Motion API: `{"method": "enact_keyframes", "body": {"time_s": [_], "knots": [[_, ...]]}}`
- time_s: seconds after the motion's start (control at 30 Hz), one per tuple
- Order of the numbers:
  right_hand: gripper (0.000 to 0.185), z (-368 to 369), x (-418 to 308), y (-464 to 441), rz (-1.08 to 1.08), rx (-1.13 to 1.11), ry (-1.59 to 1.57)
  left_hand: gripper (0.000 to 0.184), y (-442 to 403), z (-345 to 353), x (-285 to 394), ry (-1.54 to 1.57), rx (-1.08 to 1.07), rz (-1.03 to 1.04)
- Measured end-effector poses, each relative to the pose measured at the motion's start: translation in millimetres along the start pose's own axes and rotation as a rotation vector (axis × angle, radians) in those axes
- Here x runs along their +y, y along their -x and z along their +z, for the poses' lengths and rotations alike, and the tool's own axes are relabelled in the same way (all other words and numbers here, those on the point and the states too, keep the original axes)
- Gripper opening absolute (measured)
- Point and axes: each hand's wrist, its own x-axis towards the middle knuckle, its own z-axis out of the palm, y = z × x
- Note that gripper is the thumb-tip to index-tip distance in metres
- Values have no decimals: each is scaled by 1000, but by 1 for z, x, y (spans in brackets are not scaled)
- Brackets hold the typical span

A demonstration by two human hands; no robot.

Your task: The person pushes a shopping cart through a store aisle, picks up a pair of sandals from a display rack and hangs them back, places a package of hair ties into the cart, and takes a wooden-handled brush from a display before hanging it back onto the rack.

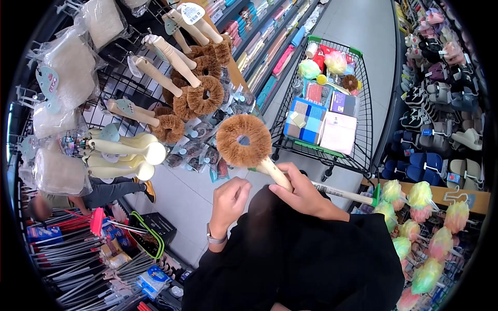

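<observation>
My right hand is wrapped round the pale handle of a brush. The brush has a round ring-shaped head of brown bristles with a hole in its middle, held up in front of me. My left hand, with a watch on the wrist, is curled closed just below the bristle head, apart from it; nothing shows in its fingers. Similar brown brushes hang by their handles on the rack to the left. The cart's handlebar runs behind my right hand.
A shopping cart holds packaged goods, bath puffs and another round brown brush. Slippers and pastel puffs hang at right. At left are bagged pale pads, cream-handled brushes, a black basket and a person's legs.
</observation>
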Motion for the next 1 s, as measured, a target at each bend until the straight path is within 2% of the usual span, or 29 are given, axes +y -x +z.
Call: {"method": "enact_keyframes", "body": {"time_s": [0.03, 0.1, 0.17, 0.2, 0.27, 0.3, 0.37, 0.57, 0.83, 1.0], "knots": [[44, 1, 5, -1, -12, -4, -62, 22, -3, 2, 2, 1, 3, 3], [41, -2, 6, -2, -25, -8, -124, 18, -10, 6, 4, 4, 205, 285], [33, -8, -1, -5, 161, -179, -642, 17, -12, 4, -1, -18, 236, 344], [33, -9, -3, -7, 159, -178, -639, 17, -14, 4, -2, -40, 264, 402], [23, -11, -5, -9, 208, -253, -913, 15, -13, 5, -1, -19, 270, 382], [23, -11, -4, -9, 206, -253, -912, 13, -11, 5, 0, 1, 276, 358], [17, -11, -1, -8, 258, -352, -1166, 11, -8, 7, 1, 30, 267, 322], [12, -16, -2, -8, 321, -427, -1261, 4, -9, 12, 7, 57, 260, 283], [12, -12, -2, -3, 332, -367, -1176, 9, -6, 19, 13, 59, 304, 301], [14, -12, -2, -1, 333, -353, -1150, 11, -4, 22, 15, 78, 231, 323]]}}
